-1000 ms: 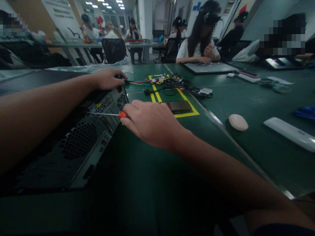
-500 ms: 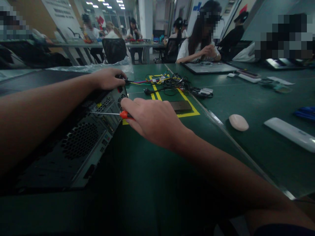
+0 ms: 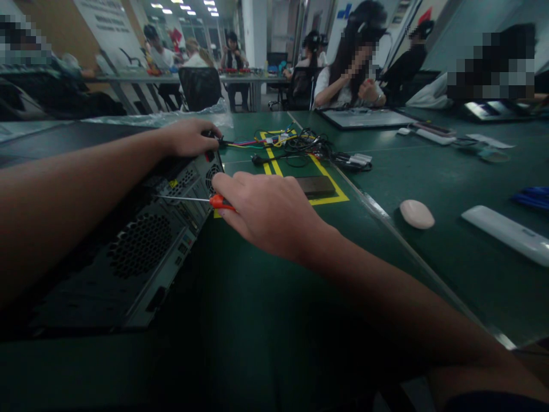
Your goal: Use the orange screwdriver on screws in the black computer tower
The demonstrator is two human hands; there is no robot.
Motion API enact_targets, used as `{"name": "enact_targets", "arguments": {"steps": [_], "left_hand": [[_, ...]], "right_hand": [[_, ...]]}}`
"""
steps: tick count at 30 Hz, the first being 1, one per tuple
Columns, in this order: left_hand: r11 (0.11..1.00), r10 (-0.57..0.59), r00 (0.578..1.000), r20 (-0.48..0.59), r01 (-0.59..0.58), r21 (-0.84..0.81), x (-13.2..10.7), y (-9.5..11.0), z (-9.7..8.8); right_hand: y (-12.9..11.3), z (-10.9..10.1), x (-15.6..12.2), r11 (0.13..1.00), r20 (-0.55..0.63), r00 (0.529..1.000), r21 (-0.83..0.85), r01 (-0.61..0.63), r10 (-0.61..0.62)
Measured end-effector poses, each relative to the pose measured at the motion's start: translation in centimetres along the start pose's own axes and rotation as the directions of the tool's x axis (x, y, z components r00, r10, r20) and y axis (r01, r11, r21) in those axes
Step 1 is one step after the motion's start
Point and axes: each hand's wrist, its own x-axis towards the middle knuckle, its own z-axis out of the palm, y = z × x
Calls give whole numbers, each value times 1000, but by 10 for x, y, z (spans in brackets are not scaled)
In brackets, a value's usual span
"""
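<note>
A dark computer case (image 3: 141, 246) with a honeycomb fan grille and port panel leans tilted on the table at my left. My left hand (image 3: 189, 137) is closed over its far upper corner, the fingertips partly hidden behind the edge. An orange-handled screwdriver (image 3: 219, 201) is in the closed grip of my right hand (image 3: 270, 213). Its thin shaft points left, and the tip reaches the rear panel below my left forearm; what it touches is too dark to make out. Coloured wires run from beside my left hand to a tangle of cables (image 3: 309, 143).
Yellow tape (image 3: 332, 200) marks the green table around a flat brown block (image 3: 317, 185). To the right lie a pale mouse (image 3: 417, 214), a long white object (image 3: 506, 232) and a blue bundle (image 3: 532, 198). Across the table sits a person behind a flat panel (image 3: 364, 118).
My hands, the screwdriver and the case hold almost the same place. The person across the table has raised a hand toward their head.
</note>
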Motion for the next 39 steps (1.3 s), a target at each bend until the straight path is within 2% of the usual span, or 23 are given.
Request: {"name": "enact_targets", "arguments": {"steps": [39], "left_hand": [[1000, 15, 1000, 12, -15, 1, 1, -2, -1]], "right_hand": [[-2, -3, -2, 999, -1, 999, -6, 49, -49]]}}
